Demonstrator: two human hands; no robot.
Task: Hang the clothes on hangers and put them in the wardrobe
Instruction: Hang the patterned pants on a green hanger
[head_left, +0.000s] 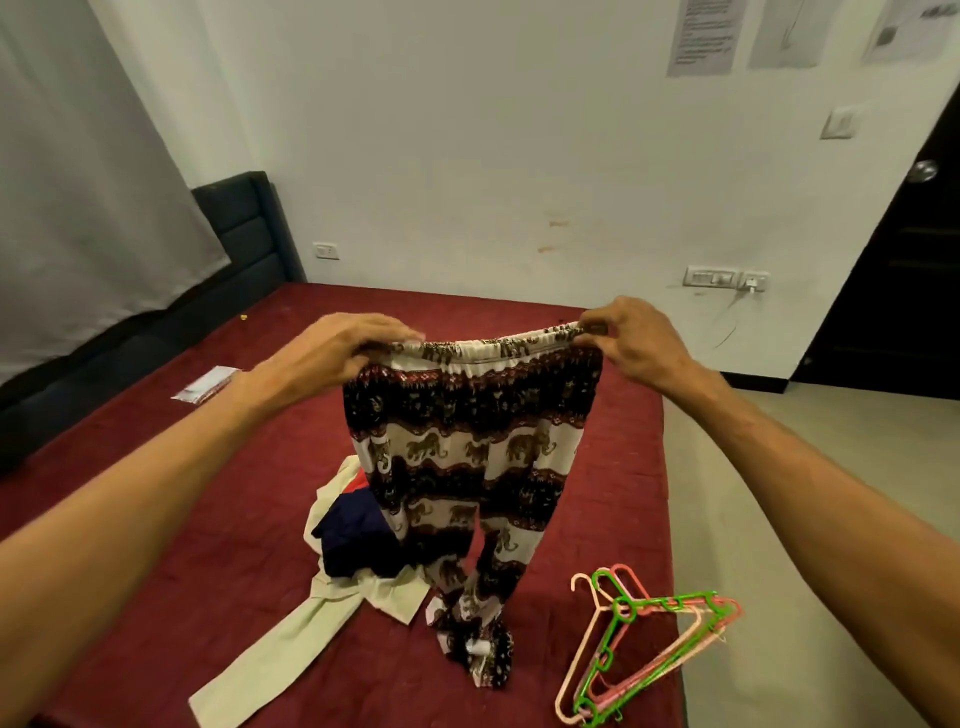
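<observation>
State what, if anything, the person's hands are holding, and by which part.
The black, white and red elephant-print fabric trousers, held up by the elastic waistband: the left hand grips its left end, the right hand pinches its right end.

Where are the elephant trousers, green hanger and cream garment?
elephant trousers (467, 415), head view, patterned seat below the waistband.
green hanger (622, 609), head view, neck under its hook.
cream garment (270, 657), head view, its long flat strip.
</observation>
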